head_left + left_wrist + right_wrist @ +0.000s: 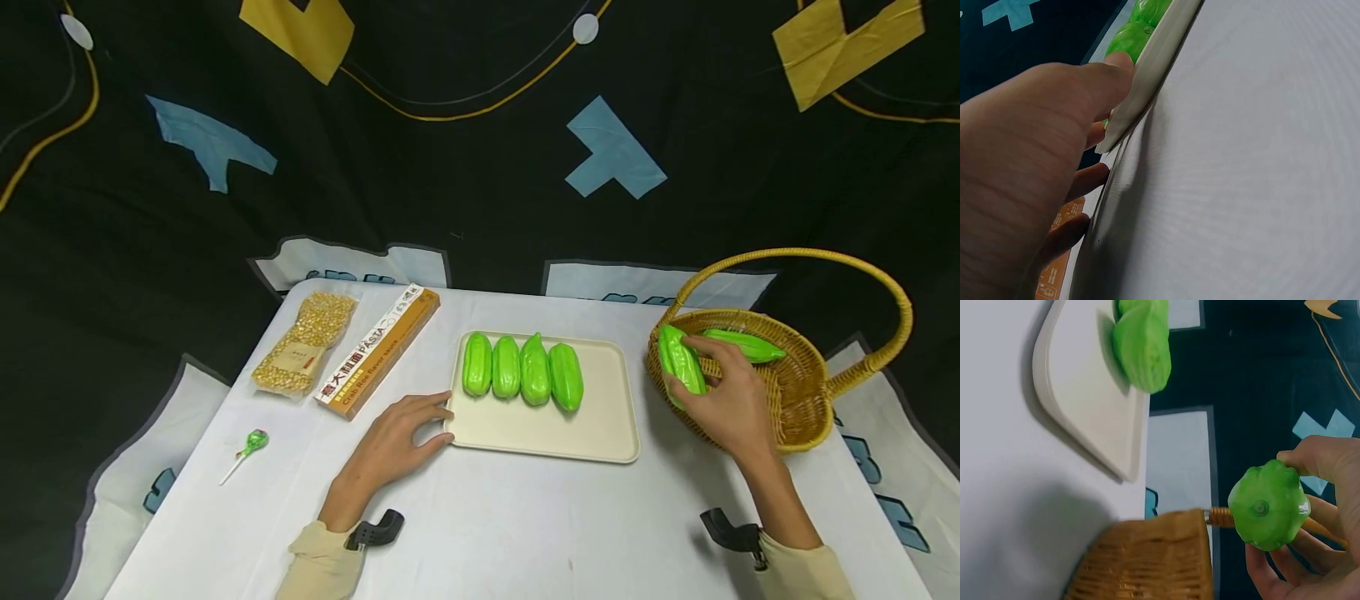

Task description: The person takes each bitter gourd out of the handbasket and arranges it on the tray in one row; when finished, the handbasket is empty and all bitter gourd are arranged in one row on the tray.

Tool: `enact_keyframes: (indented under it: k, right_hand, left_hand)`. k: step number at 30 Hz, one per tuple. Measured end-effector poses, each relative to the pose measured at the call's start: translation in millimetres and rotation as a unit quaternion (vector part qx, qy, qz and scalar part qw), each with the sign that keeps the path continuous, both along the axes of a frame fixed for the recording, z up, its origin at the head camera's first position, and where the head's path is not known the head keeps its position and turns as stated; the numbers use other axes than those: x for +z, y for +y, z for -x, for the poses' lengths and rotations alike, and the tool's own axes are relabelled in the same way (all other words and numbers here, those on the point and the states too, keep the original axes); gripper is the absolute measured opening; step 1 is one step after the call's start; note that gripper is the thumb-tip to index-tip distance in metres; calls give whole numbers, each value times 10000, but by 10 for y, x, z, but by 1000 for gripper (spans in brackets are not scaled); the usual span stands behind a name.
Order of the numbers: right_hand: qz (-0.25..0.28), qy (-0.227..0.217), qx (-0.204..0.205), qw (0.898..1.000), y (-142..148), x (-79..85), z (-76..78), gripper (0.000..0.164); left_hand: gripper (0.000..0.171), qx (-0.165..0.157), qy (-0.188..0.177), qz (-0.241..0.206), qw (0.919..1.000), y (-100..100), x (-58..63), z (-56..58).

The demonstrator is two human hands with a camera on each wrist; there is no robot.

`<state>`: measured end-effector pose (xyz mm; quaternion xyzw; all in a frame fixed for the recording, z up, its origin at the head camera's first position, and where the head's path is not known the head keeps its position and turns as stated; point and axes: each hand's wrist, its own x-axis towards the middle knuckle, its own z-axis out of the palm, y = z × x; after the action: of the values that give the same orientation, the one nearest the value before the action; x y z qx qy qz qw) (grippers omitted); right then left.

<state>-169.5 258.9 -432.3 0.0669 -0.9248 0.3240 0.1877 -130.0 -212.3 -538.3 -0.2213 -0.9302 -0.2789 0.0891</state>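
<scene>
My right hand holds a glossy green ribbed gourd between thumb and fingers, over the left side of the wicker basket. The right wrist view shows the round end of this held gourd, raised above the basket rim. Inside the basket lies another green gourd. Several more gourds stand side by side on the cream tray, toward its back left. At the tray's left edge, my left hand rests with spread, relaxed fingers, thumb and fingertips right at the rim.
Left of the tray lies a long pasta box, with a bag of yellow kernels beside it. A green-wrapped lollipop is nearer the front left. The basket's tall handle arches over it. A dark patterned cloth hangs behind the table.
</scene>
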Motion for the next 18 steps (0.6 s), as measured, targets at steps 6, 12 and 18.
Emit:
enact_keyframes:
  k: [6,12,18]
  right_hand:
    - [121,151,176,9997,-137,-91,-6,61]
    - [182,230,341,9990,-250,-218,-18,59]
    - [198,126,402,9989,-370,-346,12,58]
  left_hand:
    - [30,5,-20,-20,10000,8,5,-5]
    - [30,8,3,8,10000,7,8,-15]
    - [30,40,-44,7,10000,4,10,-9]
